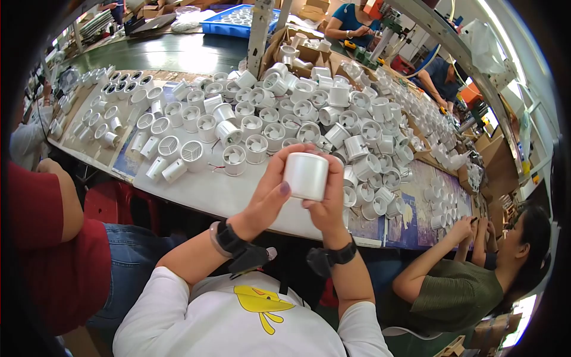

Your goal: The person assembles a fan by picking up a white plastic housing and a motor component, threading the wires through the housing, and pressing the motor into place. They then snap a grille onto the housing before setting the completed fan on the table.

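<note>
Between my two hands I hold a white cylindrical fan housing (306, 176), its smooth side toward me, above the near edge of the table. My left hand (269, 193) grips its left side, thumb along the wall. My right hand (333, 199) is closed round the right side, fingers behind and thumb near the lower edge. The inside of this housing is hidden from view. Just beyond my hands lies a heap of similar white housings (273, 132), many showing small fan blades inside. One such fan housing (234, 157) stands nearest my left hand, with thin wires beside it.
Slatted round white covers (192, 151) and short white tubes (174, 171) lie left on the white table (220, 205). A metal post (259, 38) rises behind the heap, near a blue tray (232, 25). People sit close on both sides; a co-worker's hands (461, 231) work at right.
</note>
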Demonstrator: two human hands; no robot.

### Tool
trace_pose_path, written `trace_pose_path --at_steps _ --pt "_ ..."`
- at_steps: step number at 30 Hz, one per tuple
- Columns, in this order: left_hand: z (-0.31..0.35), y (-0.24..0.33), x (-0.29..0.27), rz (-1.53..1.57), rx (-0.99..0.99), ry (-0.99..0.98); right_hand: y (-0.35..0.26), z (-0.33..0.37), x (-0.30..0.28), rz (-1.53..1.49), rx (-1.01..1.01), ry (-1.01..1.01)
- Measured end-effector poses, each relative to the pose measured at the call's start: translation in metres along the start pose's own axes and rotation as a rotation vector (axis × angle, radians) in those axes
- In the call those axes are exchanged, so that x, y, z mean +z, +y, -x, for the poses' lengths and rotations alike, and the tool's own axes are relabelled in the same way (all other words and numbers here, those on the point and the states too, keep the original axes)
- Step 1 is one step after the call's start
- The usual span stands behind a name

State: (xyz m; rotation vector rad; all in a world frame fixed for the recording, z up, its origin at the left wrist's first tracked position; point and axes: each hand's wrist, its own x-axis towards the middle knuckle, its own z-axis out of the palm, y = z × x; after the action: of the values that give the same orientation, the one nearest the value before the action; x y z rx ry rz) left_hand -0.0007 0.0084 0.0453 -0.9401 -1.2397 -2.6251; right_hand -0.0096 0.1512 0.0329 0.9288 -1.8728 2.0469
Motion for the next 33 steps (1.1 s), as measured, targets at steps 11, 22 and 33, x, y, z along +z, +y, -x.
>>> trace_pose_path --at_steps 11,22,33 --pt "-0.003 -0.016 -0.001 -0.576 0.391 0.255 -0.011 -0.005 0.047 0.094 -0.08 0.219" --pt "-0.003 -0.014 -0.008 -0.8 0.434 0.254 0.0 -0.006 0.049 -0.237 0.043 0.279" --pt "-0.013 -0.02 -0.007 -0.898 0.464 0.063 0.002 -0.021 0.022 -0.585 0.17 0.591"
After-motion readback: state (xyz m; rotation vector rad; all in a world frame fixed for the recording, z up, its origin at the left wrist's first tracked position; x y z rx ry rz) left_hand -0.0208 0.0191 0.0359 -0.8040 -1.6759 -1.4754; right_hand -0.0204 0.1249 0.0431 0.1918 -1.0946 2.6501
